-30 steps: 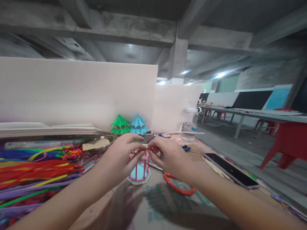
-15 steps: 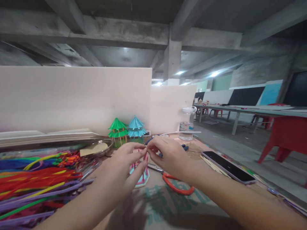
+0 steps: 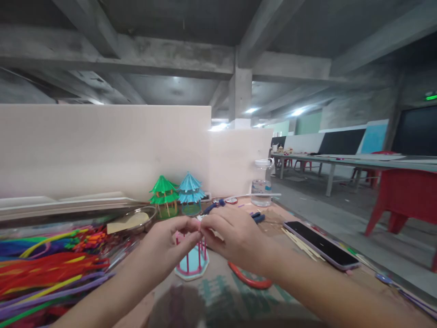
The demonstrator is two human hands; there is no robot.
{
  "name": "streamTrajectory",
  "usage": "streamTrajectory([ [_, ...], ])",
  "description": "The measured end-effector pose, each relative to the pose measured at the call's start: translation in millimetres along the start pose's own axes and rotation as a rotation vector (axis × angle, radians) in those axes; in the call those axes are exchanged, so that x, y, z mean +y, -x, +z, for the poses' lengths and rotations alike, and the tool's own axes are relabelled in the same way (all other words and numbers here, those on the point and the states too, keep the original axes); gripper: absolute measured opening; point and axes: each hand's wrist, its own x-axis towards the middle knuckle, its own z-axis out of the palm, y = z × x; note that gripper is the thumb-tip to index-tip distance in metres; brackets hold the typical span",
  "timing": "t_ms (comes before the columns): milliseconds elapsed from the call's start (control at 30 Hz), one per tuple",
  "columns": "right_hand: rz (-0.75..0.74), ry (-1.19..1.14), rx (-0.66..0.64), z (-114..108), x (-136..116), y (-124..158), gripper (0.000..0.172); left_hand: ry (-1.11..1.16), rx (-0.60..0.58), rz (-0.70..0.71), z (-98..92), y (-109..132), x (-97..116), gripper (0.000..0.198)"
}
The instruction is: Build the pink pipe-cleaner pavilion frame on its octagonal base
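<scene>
A small pavilion-like model (image 3: 193,265) stands on the cardboard in front of me, with a light blue octagonal base and several pink posts. Over its top, my left hand (image 3: 174,239) pinches with thumb and forefinger. My right hand (image 3: 235,234) meets it there, its fingers pinched at the same spot. What the fingertips hold is too small and covered to make out, though a bit of pink shows. Beneath my right hand lie scissors, of which the orange handle (image 3: 251,281) shows. Behind stand a green two-tiered model (image 3: 164,196) and a blue one (image 3: 191,193).
Colourful pipe cleaners (image 3: 48,269) are heaped at left, beside a metal dish (image 3: 146,221). On the right lie thin wooden sticks (image 3: 302,244) and a phone (image 3: 321,243). Dark-handled pliers (image 3: 258,217) and a clear bottle (image 3: 261,187) are farther back, before a white board (image 3: 102,150).
Both hands have shifted slightly left, still pinched together. More of the model's blue base and posts shows now, and my right hand covers more of the scissors. The view has tilted slightly up.
</scene>
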Motion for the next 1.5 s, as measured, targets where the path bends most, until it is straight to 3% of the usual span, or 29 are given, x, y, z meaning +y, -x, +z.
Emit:
streamTrajectory([
  [100, 0.1, -0.109, -0.037, -5, 1, -4, 0.014, 0.071, -0.01, -0.012, -1.3, -2, -4, 0.027],
  [267, 0.441, -0.31, -0.083, -22, 26, -15, 0.013, 0.144, 0.033, -0.088, -13.5, -3, -8, 0.03],
  [333, 0.577, -0.274, -0.232, -27, 35, -9, 0.014, 0.186, 0.044, -0.095, -18.2, -4, -7, 0.031],
  [433, 0.66, -0.169, -0.716, -30, 34, 15, 0.01, 0.23, 0.066, -0.058, -22.6, -4, -6, 0.03],
  [500, 0.645, -0.104, -0.932, -31, 24, 33, 0.03, 0.265, 0.075, -0.048, -24.3, -4, -5, 0.029],
  [700, 0.577, 0.078, -1.079, -26, 5, 51, 0.036, 0.367, 0.139, -0.072, -29.3, -4, -4, 0.026],
  [867, 0.533, 0.047, -0.968, -19, 13, 59, 0.04, 0.355, 0.141, -0.073, -33.9, -4, -3, 0.03],
  [967, 0.576, -0.093, -0.841, -16, 14, 75, 0.057, 0.328, 0.16, -0.062, -36.6, -3, -1, 0.033],
  [1067, 0.77, -0.224, -0.78, -11, 17, 96, 0.069, 0.324, 0.184, -0.076, -38.6, -2, -1, 0.035],
  [1200, 0.98, -0.351, -0.525, -9, 21, 107, 0.055, 0.354, 0.231, -0.06, -40.5, -1, 1, 0.032],
  [1267, 0.976, -0.436, -0.427, -13, 17, 97, 0.05, 0.354, 0.279, -0.066, -43.0, -1, 3, 0.03],
  [1367, 0.947, -0.632, -0.501, -23, 2, 69, 0.038, 0.307, 0.376, -0.071, -49.8, 0, 7, 0.028],
  [1500, 0.861, -0.887, -0.57, -30, -18, 27, 0.05, 0.266, 0.383, -0.061, -55.8, 0, 11, 0.024],
])
